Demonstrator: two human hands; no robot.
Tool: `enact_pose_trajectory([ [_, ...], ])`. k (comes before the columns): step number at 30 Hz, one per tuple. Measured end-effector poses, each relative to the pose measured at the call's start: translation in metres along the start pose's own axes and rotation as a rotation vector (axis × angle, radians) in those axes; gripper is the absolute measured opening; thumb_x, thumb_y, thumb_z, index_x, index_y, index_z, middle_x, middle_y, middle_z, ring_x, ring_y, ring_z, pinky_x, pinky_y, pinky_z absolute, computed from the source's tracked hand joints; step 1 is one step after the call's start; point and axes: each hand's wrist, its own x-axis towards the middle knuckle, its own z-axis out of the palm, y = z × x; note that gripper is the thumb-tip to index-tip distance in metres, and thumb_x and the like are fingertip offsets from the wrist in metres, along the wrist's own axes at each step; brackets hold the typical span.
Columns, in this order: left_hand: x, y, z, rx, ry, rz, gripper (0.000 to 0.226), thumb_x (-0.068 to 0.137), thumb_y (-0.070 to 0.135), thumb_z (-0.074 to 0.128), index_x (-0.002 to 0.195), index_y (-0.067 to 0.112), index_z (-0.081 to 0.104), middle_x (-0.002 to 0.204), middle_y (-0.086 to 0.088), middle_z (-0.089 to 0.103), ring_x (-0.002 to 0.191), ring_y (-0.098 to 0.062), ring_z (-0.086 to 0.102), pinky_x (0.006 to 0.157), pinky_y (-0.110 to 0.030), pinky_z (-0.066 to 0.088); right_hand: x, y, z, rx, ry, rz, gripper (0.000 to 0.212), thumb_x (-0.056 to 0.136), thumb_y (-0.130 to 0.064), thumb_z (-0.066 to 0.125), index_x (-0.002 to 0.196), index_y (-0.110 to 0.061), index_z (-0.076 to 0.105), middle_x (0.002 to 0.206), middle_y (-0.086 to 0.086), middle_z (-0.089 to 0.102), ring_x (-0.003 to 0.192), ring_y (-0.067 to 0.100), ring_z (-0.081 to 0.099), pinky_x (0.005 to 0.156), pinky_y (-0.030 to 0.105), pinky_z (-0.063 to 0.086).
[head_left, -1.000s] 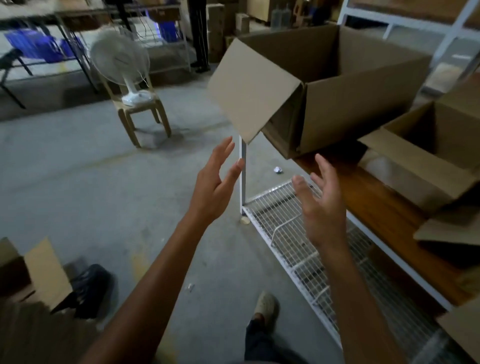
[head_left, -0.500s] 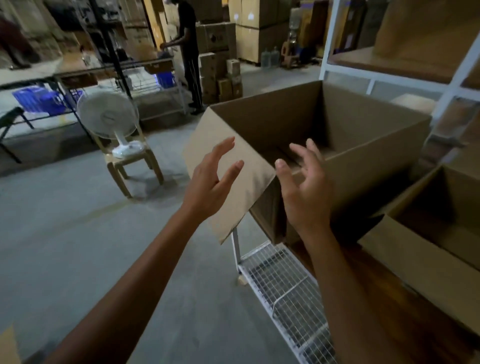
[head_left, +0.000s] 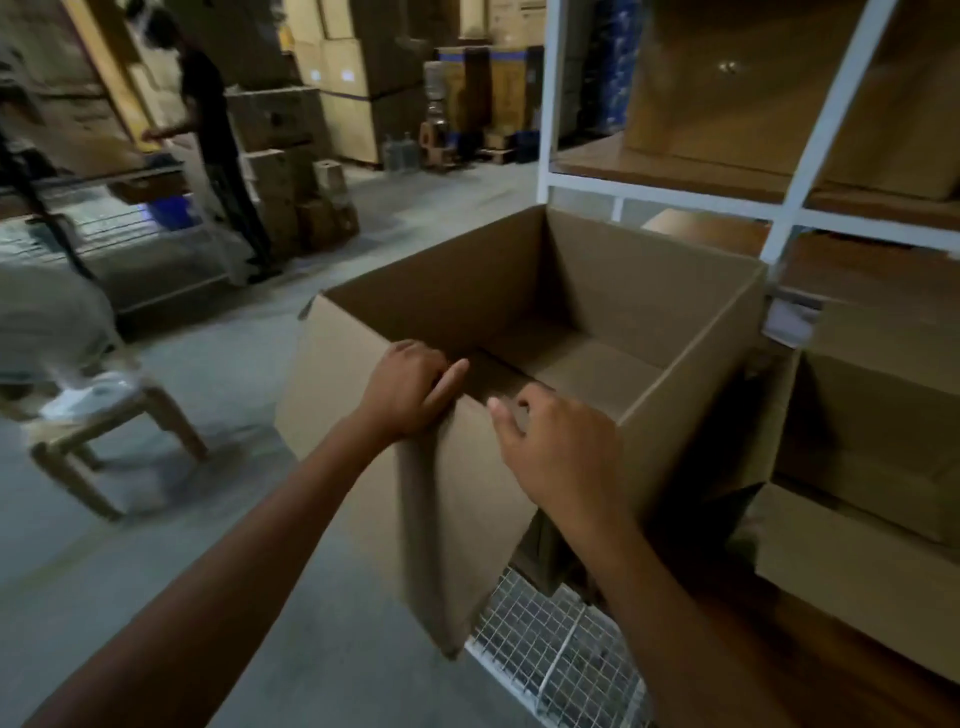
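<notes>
A large open cardboard box (head_left: 691, 415) stands on the wooden table top (head_left: 779, 649), with one flap hanging down over the near side. My left hand (head_left: 410, 389) grips the near rim at the fold of that flap, fingers curled over the edge and thumb stretched along it. My right hand (head_left: 561, 457) is at the near corner of the same box, with its thumb outside and its curled fingers over the rim. Nothing shows inside the box.
A second open box (head_left: 872, 467) sits close on the right. A white shelf frame (head_left: 545, 130) rises behind. Wire mesh shelf (head_left: 561, 649) lies under the table. A wooden chair (head_left: 104, 431) stands at left. A person (head_left: 218, 130) works by stacked cartons at the back.
Both hands were raised and open in front of the box; they have come forward and down onto its near rim. The view has moved closer to the box.
</notes>
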Motion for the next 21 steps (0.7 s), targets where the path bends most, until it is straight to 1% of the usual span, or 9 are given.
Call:
enact_pose_trajectory([
  [2, 0.004, -0.019, 0.011, -0.018, 0.043, 0.115, 0.055, 0.103, 0.042, 0.028, 0.062, 0.019, 0.058, 0.059, 0.003, 0.053, 0.053, -0.016, 0.049, 0.066, -0.031, 0.041, 0.001, 0.001, 0.01, -0.069, 0.125, 0.06, 0.034, 0.098, -0.048, 0.04, 0.087, -0.023, 0.06, 0.068, -0.007, 0.054, 0.058, 0.008, 0.047, 0.056, 0.029, 0.045],
  [4, 0.012, -0.039, 0.011, 0.002, 0.017, 0.216, 0.059, 0.103, 0.047, 0.025, 0.063, 0.02, 0.059, 0.061, 0.004, 0.055, 0.053, -0.014, 0.05, 0.059, -0.027, 0.034, 0.0, 0.0, 0.018, -0.102, 0.31, 0.075, 0.032, 0.096, -0.04, 0.049, 0.075, -0.02, 0.062, 0.061, -0.008, 0.05, 0.053, 0.008, 0.041, 0.049, 0.026, 0.034],
  [6, 0.023, -0.069, 0.006, 0.035, -0.016, 0.24, 0.062, 0.102, 0.053, 0.021, 0.065, 0.022, 0.061, 0.063, 0.005, 0.057, 0.055, -0.011, 0.053, 0.055, -0.025, 0.036, -0.003, 0.0, 0.024, -0.096, 0.484, 0.037, 0.035, 0.094, -0.034, 0.056, 0.063, -0.018, 0.055, 0.056, -0.01, 0.042, 0.052, 0.007, 0.034, 0.05, 0.024, 0.026],
  [8, 0.031, -0.102, 0.001, 0.048, 0.037, 0.192, 0.063, 0.1, 0.054, 0.021, 0.061, 0.022, 0.059, 0.058, 0.006, 0.056, 0.051, -0.009, 0.051, 0.052, -0.02, 0.032, -0.007, 0.002, 0.031, -0.111, 0.59, -0.023, 0.04, 0.094, -0.033, 0.057, 0.057, -0.017, 0.051, 0.053, -0.007, 0.04, 0.053, 0.007, 0.031, 0.049, 0.024, 0.026],
  [10, 0.031, -0.122, -0.002, -0.015, 0.102, 0.131, 0.059, 0.099, 0.048, 0.025, 0.052, 0.024, 0.049, 0.049, 0.007, 0.048, 0.042, -0.007, 0.044, 0.052, -0.018, 0.026, -0.005, 0.0, 0.033, -0.143, 0.637, -0.025, 0.043, 0.093, -0.032, 0.057, 0.054, -0.018, 0.048, 0.051, -0.007, 0.04, 0.052, 0.008, 0.031, 0.048, 0.024, 0.027],
  [13, 0.024, -0.13, -0.002, -0.082, 0.159, 0.132, 0.053, 0.099, 0.039, 0.03, 0.048, 0.025, 0.039, 0.044, 0.008, 0.04, 0.037, -0.007, 0.034, 0.053, -0.024, 0.023, -0.004, -0.01, 0.031, -0.186, 0.63, 0.074, 0.045, 0.092, -0.031, 0.058, 0.054, -0.024, 0.035, 0.052, -0.011, 0.029, 0.051, 0.008, 0.028, 0.048, 0.022, 0.016],
  [15, 0.018, -0.133, 0.001, -0.088, 0.203, 0.13, 0.052, 0.098, 0.037, 0.031, 0.048, 0.024, 0.041, 0.045, 0.007, 0.04, 0.038, -0.008, 0.032, 0.054, -0.026, 0.025, -0.006, -0.013, 0.032, -0.223, 0.637, 0.101, 0.046, 0.092, -0.03, 0.056, 0.054, -0.025, 0.031, 0.051, -0.012, 0.025, 0.048, 0.008, 0.025, 0.048, 0.018, 0.012],
  [17, 0.016, -0.136, 0.007, -0.089, 0.224, 0.131, 0.053, 0.097, 0.036, 0.031, 0.049, 0.021, 0.047, 0.046, 0.005, 0.044, 0.038, -0.011, 0.035, 0.056, -0.027, 0.032, -0.007, -0.012, 0.035, -0.252, 0.666, 0.101, 0.045, 0.093, -0.027, 0.053, 0.054, -0.024, 0.031, 0.05, -0.01, 0.025, 0.045, 0.009, 0.025, 0.049, 0.016, 0.01],
  [21, 0.029, -0.132, 0.013, -0.112, 0.255, 0.114, 0.054, 0.096, 0.034, 0.029, 0.049, 0.019, 0.051, 0.047, 0.002, 0.047, 0.042, -0.019, 0.041, 0.061, -0.032, 0.039, 0.002, -0.008, 0.037, -0.299, 0.715, 0.136, 0.045, 0.093, -0.021, 0.053, 0.054, -0.023, 0.032, 0.047, -0.005, 0.03, 0.045, 0.012, 0.027, 0.047, 0.022, 0.013],
])
